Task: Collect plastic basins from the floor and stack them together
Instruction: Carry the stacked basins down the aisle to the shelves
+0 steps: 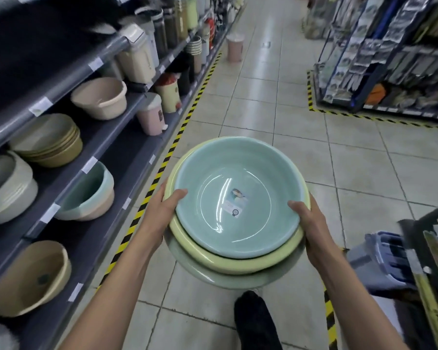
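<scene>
I hold a stack of three nested plastic basins in front of me above the tiled floor. The top one is a light blue basin [238,193] with a small label inside. Under it sits a pale yellow basin [228,261], and a grey-green basin [228,279] is at the bottom. My left hand [166,207] grips the stack's left rim, thumb over the blue edge. My right hand [307,223] grips the right rim the same way.
Grey shelves [99,137] on the left carry beige, olive and blue basins and small pedal bins. Yellow-black tape [180,132] edges the aisle floor. A pink bin [234,48] stands far down the aisle. A blue basket [382,261] and racks stand to the right.
</scene>
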